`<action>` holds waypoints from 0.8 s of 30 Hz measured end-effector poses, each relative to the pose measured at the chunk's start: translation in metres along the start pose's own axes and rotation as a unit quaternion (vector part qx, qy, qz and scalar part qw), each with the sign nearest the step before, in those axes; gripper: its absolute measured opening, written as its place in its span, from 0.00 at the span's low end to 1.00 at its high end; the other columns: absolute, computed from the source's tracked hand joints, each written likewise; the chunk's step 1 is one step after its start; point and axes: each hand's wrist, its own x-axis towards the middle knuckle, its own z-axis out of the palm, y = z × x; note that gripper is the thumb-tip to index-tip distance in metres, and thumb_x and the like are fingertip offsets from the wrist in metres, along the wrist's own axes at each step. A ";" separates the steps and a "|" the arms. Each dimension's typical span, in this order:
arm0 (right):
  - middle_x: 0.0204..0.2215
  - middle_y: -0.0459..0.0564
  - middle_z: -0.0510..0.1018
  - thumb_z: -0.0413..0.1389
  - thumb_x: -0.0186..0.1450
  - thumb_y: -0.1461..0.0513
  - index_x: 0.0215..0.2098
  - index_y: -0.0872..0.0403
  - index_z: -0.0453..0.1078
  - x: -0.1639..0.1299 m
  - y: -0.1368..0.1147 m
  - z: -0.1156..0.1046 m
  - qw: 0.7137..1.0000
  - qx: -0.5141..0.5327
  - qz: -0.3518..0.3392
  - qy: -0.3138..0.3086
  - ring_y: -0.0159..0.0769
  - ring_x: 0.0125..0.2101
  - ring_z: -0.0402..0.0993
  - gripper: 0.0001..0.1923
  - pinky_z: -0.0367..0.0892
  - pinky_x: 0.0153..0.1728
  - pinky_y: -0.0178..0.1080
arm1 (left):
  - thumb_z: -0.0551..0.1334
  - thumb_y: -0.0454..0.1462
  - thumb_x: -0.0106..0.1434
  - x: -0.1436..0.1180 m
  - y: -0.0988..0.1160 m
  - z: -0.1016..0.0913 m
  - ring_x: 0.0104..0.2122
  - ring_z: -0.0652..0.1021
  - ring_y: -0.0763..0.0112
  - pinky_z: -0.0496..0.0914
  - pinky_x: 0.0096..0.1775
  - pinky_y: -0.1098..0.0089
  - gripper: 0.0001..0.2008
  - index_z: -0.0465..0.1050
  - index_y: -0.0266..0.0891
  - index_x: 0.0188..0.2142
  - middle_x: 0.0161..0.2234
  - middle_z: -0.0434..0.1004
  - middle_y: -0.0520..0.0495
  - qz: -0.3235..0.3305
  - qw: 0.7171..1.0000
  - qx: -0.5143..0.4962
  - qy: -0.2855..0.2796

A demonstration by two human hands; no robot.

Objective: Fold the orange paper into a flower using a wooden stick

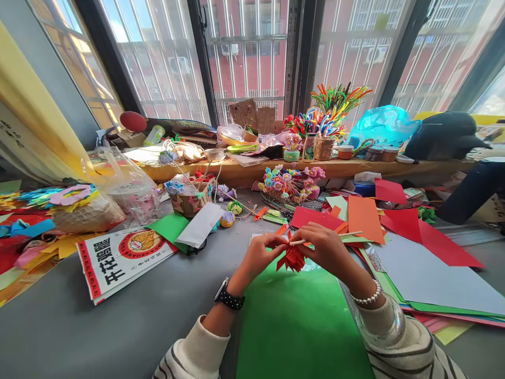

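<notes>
A red folded-paper flower (293, 259) hangs between my two hands, its pointed petals facing down. My left hand (262, 258) pinches the flower's upper left edge with thumb and fingertips. In my right hand (325, 247) is a thin pale wooden stick (353, 233), held between thumb and fingers, with its tip against the top of the flower. Whether the tip goes into the paper I cannot tell. Beneath both hands lies a large glossy green sheet (300, 321) on the grey table.
Coloured paper sheets (365, 218) and a white sheet (445, 279) lie to the right. On the left are a printed paper bag (128, 258) and a basket of paper flowers (191, 200). Small flowers (290, 184) and a sill (236, 168) with craft supplies stand behind.
</notes>
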 end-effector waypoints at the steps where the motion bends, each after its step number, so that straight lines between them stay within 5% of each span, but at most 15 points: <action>1: 0.23 0.46 0.74 0.55 0.58 0.64 0.27 0.54 0.70 0.000 -0.001 -0.001 1.000 0.001 -0.004 0.010 0.33 0.28 0.66 0.03 0.57 0.26 0.32 | 0.59 0.41 0.54 -0.001 0.002 0.000 0.31 0.74 0.69 0.67 0.34 0.72 0.10 0.74 0.35 0.30 0.30 0.77 0.47 0.017 1.000 0.020 0.015; 5: 0.23 0.46 0.74 0.54 0.59 0.64 0.28 0.53 0.70 -0.001 -0.003 -0.001 0.999 0.017 -0.023 0.039 0.33 0.28 0.66 0.04 0.58 0.26 0.32 | 0.59 0.40 0.55 -0.003 0.005 -0.001 0.30 0.74 0.70 0.67 0.35 0.72 0.09 0.73 0.36 0.30 0.30 0.77 0.48 0.055 0.996 0.050 0.042; 12: 0.24 0.49 0.74 0.52 0.61 0.62 0.29 0.55 0.71 -0.002 -0.002 0.007 0.995 0.011 -0.054 0.080 0.34 0.27 0.66 0.07 0.60 0.27 0.33 | 0.58 0.42 0.56 0.000 -0.003 0.001 0.29 0.73 0.72 0.67 0.31 0.74 0.12 0.71 0.35 0.31 0.30 0.76 0.47 0.012 1.000 0.000 0.022; 24: 0.26 0.50 0.75 0.49 0.63 0.59 0.30 0.55 0.70 -0.005 -0.003 0.007 0.990 0.002 -0.097 0.102 0.33 0.28 0.67 0.11 0.62 0.29 0.33 | 0.58 0.37 0.56 -0.004 0.005 0.003 0.24 0.71 0.75 0.63 0.25 0.76 0.05 0.71 0.37 0.29 0.26 0.74 0.50 0.062 0.989 0.106 0.081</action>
